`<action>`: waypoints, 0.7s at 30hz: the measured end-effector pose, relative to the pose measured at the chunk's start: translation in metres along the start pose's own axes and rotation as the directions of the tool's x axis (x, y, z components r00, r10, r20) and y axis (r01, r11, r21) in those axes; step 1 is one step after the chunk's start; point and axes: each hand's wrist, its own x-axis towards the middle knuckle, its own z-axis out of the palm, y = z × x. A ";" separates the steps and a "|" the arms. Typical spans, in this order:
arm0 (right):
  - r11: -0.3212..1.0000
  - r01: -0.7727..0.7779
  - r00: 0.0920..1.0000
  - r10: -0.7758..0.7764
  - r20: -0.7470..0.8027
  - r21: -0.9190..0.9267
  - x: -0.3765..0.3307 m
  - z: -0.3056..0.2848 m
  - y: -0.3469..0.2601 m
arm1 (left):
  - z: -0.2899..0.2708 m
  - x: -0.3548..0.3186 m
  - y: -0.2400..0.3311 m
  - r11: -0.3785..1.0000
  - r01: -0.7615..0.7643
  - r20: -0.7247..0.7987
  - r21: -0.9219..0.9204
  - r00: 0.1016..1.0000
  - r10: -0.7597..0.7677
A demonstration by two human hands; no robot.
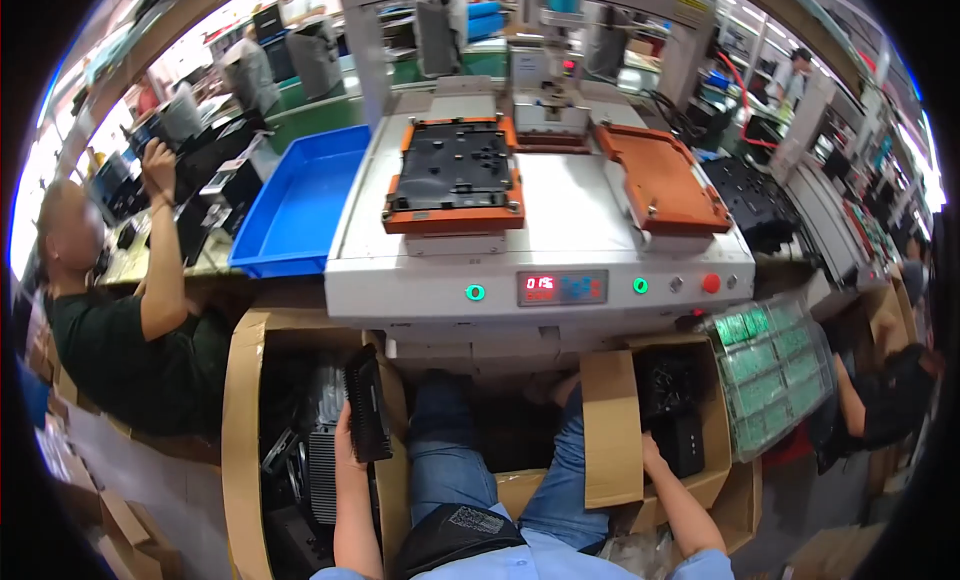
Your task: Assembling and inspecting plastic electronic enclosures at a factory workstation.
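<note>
Black finned part (367,405): a flat, ribbed, rectangular piece, held upright and slightly tilted above the open cardboard box on the left (245,420). The left hand (347,442) is closed around its lower edge, fingers wrapped behind it, forearm rising from the lower edge of the view. More dark and grey ribbed parts (322,460) lie stacked inside that same box, just below and beside the held piece.

Right hand (652,450): reaches down into the cardboard box on the right (612,435), its fingertips hidden among the black parts (672,410) there; how far it is open, and whether it grips anything, cannot be told. Between the two boxes are the person's knees in blue jeans (450,460).

Just right of the right-hand box stands a clear tray of green circuit boards (775,380), tilted.

Bench (540,280): a white machine front directly ahead, bearing two green buttons, a red button and a small display. On its top sit two orange fixtures: the left orange fixture (455,175) carries a black plate, the right orange fixture (665,180) is bare and tilted. A blue bin (300,200) stands just left of the machine.

At far left a person in a dark shirt (110,320) sits with one arm raised; at far right another person (885,390) bends over.
</note>
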 end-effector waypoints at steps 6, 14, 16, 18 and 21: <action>0.867 0.309 0.861 -0.429 -0.272 -0.391 0.034 0.021 0.006 | -0.038 0.016 0.008 0.975 -0.105 0.108 0.194 0.991 0.085; 0.985 0.166 0.984 -0.163 -0.075 0.035 0.011 -0.009 -0.007 | -0.026 0.022 0.008 0.983 -0.075 -0.052 0.167 0.995 0.085; 0.973 0.231 0.965 -0.229 -0.124 -0.004 0.000 -0.023 -0.007 | -0.020 0.015 0.007 0.997 0.015 0.125 0.072 0.992 -0.024; 0.967 0.245 0.958 -0.228 -0.174 0.077 -0.023 -0.052 -0.005 | -0.028 0.014 0.012 0.998 0.037 0.128 0.045 0.991 -0.042; 0.926 0.332 0.902 -0.255 -0.348 0.181 -0.032 -0.091 0.033 | -0.020 0.012 0.006 1.000 0.017 0.019 -0.004 1.000 -0.017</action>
